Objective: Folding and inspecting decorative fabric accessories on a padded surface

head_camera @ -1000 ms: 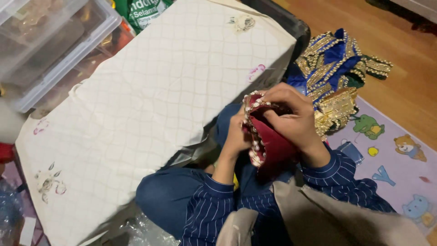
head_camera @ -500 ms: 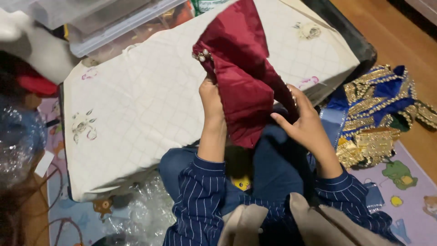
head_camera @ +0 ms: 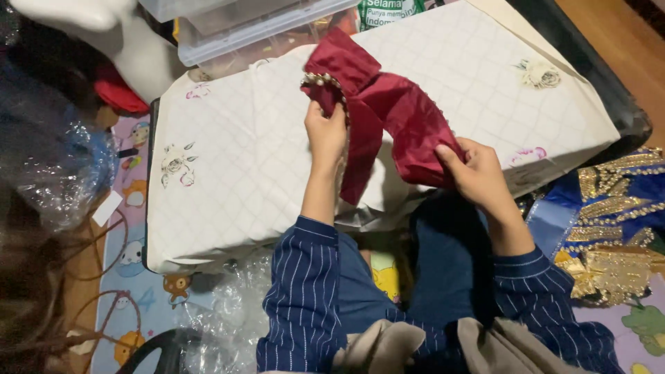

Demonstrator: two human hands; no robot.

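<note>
Head view looks down on a dark red satin cloth piece with a beaded pearl edge (head_camera: 388, 114), held up over a white quilted cover with small flower prints (head_camera: 228, 173) that lies across a low surface in front of the seated person. The left hand (head_camera: 327, 135) grips the cloth near its beaded end, fingers (head_camera: 315, 114) closed on the trim, while the right hand (head_camera: 478, 173) pinches the lower right end, fingers closed on the fabric. The cloth's long axis runs from the upper left, near the beaded edge, down to the lower right, and a narrower strip hangs straight down between the hands. Both arms wear navy sleeves with thin white stripes (head_camera: 305, 291). To the right, on the floor, lies a blue garment with gold sequin trim (head_camera: 609, 221). Clear plastic storage boxes (head_camera: 256, 24) stand beyond the cover, and crumpled clear plastic wrap (head_camera: 228, 325) lies near the left knee.
</note>
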